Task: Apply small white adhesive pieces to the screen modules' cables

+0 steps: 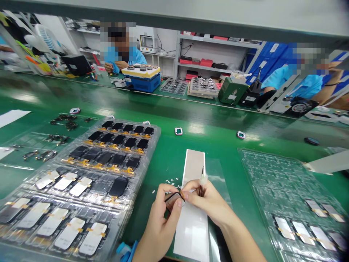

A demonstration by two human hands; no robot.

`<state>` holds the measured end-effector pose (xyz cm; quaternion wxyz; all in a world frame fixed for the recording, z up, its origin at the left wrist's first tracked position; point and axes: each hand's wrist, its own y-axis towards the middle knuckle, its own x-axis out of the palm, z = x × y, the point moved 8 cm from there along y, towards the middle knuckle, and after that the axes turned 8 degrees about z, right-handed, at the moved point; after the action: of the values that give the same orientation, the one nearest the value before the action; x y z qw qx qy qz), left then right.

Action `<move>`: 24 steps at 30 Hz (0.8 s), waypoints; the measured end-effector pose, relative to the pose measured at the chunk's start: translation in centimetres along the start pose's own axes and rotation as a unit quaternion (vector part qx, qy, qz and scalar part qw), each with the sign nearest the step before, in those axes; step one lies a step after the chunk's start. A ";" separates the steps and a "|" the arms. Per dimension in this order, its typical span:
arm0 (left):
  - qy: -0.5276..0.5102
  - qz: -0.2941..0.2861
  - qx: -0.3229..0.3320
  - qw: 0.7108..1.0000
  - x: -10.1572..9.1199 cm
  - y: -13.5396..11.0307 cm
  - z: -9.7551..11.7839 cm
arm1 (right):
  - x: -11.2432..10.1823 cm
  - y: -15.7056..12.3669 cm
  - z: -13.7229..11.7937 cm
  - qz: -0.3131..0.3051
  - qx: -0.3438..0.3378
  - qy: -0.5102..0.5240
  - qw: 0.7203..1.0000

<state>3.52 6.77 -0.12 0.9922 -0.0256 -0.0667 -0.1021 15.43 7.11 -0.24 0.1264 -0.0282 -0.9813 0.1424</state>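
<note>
Left hand (163, 220): thumb and fingers closed on small screen (171, 201) | right hand (208, 200): fingertips pinched at screen's edge, slim tool (203, 179) gripped too | screen: held tilted over green bench (166, 156), near long pale strip (191, 236), between clear trays (272, 182)

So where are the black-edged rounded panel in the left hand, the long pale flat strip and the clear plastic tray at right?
Black-edged rounded panel (171, 201): head view, its visible face.
Long pale flat strip (191, 234): head view, its near part.
Clear plastic tray (280, 185): head view, bare middle.
</note>
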 end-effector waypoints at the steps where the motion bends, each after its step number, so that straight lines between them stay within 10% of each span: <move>1: 0.000 -0.002 -0.003 1.000 0.0 0.0 -0.1 | 0.1 0.0 0.0 -0.004 0.002 0.001 1.000; 24: -0.007 -0.021 -0.033 0.999 -0.4 -0.1 -0.9 | 0.7 -0.1 -0.1 -0.027 0.004 0.017 0.999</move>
<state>3.20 6.66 -1.07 0.9880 -0.0579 -0.0710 -0.1245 14.80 7.09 0.08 0.1467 -0.0038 -0.9789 0.1421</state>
